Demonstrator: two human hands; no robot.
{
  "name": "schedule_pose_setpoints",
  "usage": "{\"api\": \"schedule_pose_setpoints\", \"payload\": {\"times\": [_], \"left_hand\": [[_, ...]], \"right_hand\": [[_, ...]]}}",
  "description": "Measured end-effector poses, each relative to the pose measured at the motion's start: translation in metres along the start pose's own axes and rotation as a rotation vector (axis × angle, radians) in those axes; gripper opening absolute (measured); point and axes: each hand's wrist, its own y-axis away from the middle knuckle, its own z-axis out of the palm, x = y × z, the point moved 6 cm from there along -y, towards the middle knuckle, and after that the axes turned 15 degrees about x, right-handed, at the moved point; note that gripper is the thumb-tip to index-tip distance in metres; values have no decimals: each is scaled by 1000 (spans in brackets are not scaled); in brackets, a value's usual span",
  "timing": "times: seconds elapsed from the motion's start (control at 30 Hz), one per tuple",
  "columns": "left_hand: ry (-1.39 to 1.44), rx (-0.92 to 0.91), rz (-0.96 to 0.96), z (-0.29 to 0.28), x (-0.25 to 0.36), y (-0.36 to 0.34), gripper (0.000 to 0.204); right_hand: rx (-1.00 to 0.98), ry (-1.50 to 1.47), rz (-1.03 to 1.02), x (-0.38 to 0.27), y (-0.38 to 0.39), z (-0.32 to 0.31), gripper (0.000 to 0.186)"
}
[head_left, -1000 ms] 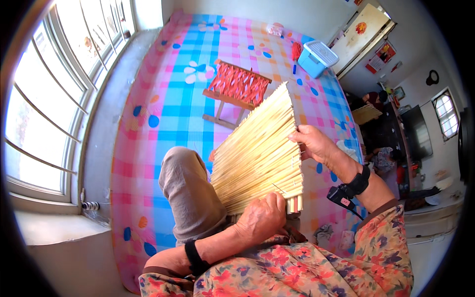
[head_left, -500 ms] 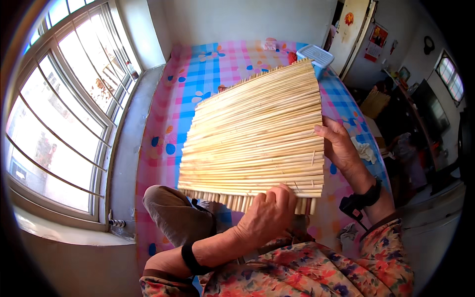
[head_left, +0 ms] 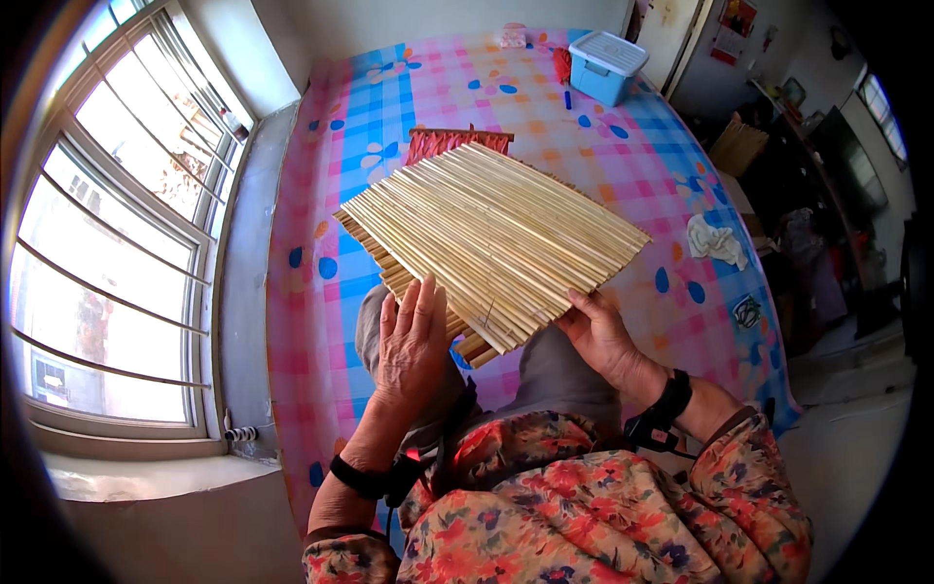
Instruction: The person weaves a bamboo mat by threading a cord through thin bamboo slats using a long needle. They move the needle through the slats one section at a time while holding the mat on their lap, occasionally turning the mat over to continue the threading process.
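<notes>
A panel of pale straw-coloured stalks (head_left: 496,234), laid side by side, is held tilted above my lap. A second layer of stalks (head_left: 375,255) shows beneath its left edge. My right hand (head_left: 601,336) grips the near right edge, thumb on top and the other fingers hidden underneath. Flat against the near left edge rests my left hand (head_left: 411,341), its fingers stretched out and not wrapped around the panel. Just beyond the panel, partly covered by it, lies a red woven piece with a wooden bar (head_left: 459,136).
A checked, flowered sheet (head_left: 321,389) spreads under me. At its far right stand a blue box with a pale lid (head_left: 608,68) and a red bundle (head_left: 562,65). A white cloth (head_left: 715,241) lies to the right. A barred window (head_left: 117,263) is on the left.
The panel has turned and dropped lower and flatter, uncovering the red woven piece. My left hand has moved left and straightened its fingers; my right hand has shifted to the near corner.
</notes>
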Motion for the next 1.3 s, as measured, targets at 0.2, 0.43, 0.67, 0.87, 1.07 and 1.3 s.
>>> {"api": "schedule_pose_setpoints", "payload": {"times": [0.2,0.43,0.67,0.87,1.07,1.3], "left_hand": [[244,25,-553,19,-30,56,78],[496,83,-1085,-14,-33,101,51],[1303,-67,-1616,-10,-7,107,42],[1557,-82,-1884,20,5,91,37],[1643,192,-1888,34,5,99,28],[1538,259,-1859,34,1,94,27]], "right_hand": [[-27,220,234,26,21,12,44],[-269,658,688,36,39,21,47],[-802,1134,-558,9,38,125,14],[-785,1126,-678,60,11,152,9],[-802,1025,-720,70,10,153,7],[-793,925,-714,73,7,150,5]]}}
